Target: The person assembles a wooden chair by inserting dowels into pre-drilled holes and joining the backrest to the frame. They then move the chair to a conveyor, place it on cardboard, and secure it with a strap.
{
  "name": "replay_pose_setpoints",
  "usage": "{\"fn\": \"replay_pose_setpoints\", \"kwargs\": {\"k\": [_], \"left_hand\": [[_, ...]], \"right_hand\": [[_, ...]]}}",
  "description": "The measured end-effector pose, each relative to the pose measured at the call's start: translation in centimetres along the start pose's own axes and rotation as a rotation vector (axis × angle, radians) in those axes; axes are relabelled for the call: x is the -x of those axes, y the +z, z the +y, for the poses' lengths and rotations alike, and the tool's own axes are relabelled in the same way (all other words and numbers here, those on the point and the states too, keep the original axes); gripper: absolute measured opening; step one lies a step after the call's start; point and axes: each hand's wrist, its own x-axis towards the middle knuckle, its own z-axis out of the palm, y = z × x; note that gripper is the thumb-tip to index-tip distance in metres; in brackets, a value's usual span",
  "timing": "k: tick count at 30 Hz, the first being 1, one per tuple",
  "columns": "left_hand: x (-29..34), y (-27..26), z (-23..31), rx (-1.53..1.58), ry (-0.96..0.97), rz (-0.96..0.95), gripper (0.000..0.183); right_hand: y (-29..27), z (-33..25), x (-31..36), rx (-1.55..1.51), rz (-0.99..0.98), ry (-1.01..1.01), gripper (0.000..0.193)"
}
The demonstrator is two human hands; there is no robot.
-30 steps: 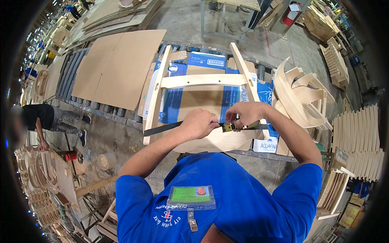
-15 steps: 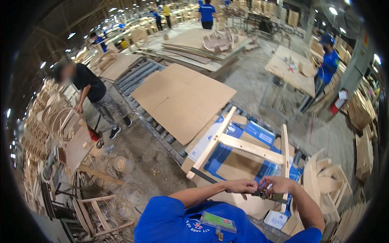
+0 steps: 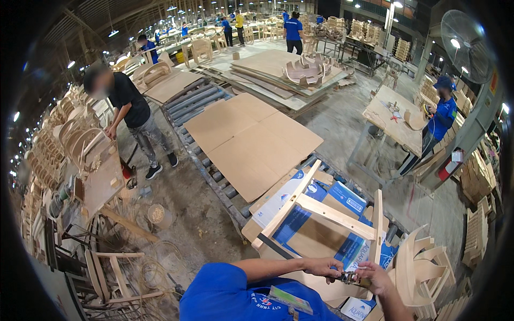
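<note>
1. Ratchet strap (image 3: 274, 245), one: flat dark webbing across the near end of a wooden frame (image 3: 334, 216), its long axis slanting from the left post's near end down rightward to a metal buckle (image 3: 349, 277).
2. Left hand (image 3: 324, 267): fingers closed on the strap at the buckle's left side, forearm level across the view.
3. Right hand (image 3: 377, 279): fingers drawn narrow at the buckle's right side; whether they grip it, one cannot tell.
4. The frame, one, is smooth pale wood: two straight posts and one crossbar. Its left post points away and rightward, its right post nearly straight up the view; the crossbar slopes down rightward. One pale, curved panel (image 3: 316, 284) lies below the hands.
5. Blue-printed cardboard (image 3: 294, 230) lies beneath the frame; curved wooden parts (image 3: 420, 267) overlap at right, too tangled to count.
6. One round bucket (image 3: 160, 215) stands on the rough, stained floor at left.
7. One creased brown cardboard sheet (image 3: 254, 142) rests on a conveyor (image 3: 195, 104) of grey cylindrical rollers.
8. Two tables flank the conveyor: a person in black (image 3: 128, 107) stands by the left table (image 3: 101, 187), a person in blue (image 3: 441, 115) by the right table (image 3: 393, 123).
9. Farther off, flat boards (image 3: 267, 88) lie stacked beneath curved brown pieces (image 3: 308, 69).
</note>
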Motion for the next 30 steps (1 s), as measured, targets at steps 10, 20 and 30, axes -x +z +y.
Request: {"fn": "replay_pose_setpoints", "kwargs": {"k": [10, 20, 30], "left_hand": [[0.3, 0.3, 1.3, 0.041, 0.032, -0.047, 0.027], [1.7, 0.6, 4.5, -0.162, -0.316, 0.214, 0.031], [3.4, 1.5, 9.1, -0.642, -0.325, 0.469, 0.021]], "right_hand": [[-0.3, 4.8, -1.5, -0.398, -0.081, -0.069, 0.031], [1.3, 7.0, -4.4, -0.415, -0.012, -0.082, 0.036], [4.2, 5.4, -4.5, -0.543, -0.043, -0.089, 0.022]]}}
